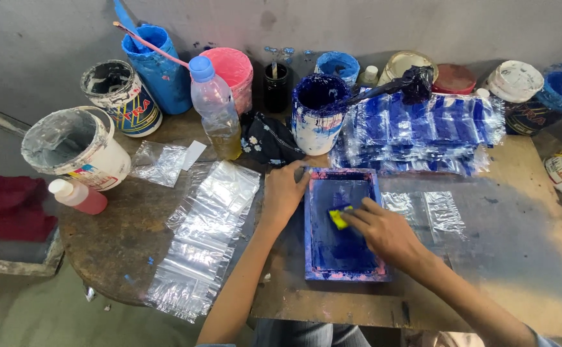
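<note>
Seen from above, a person works at a paint-stained wooden table (519, 257). The right hand (384, 232) is closed around a small yellow squeegee (339, 217), pinched in the fingertips and pressed onto the mesh of a blue-stained printing frame (342, 225). The left hand (284, 191) lies flat with fingers curled over the frame's upper left corner, steadying it.

The frame is a shallow rectangular tray, soaked deep blue inside, with pink showing along its worn near edge. The squeegee sits in the upper middle of the mesh, so the stroke looks only partly made.

Beyond the right hand, a spread of printed plastic bags (422, 132) lies overlapped, each bearing blue blocks; these appear finished and drying. To the left of the left hand, a long row of clear unprinted bags (207, 238) waits, so much seems left to do. Just right of the frame, another clear bag (432, 209) lies flat.

Directly beyond the left hand stands a blue ink tub (318, 112). Farther left are a plastic bottle (215, 106), a pink tub (233, 71) and a white bucket (78, 148).
</note>
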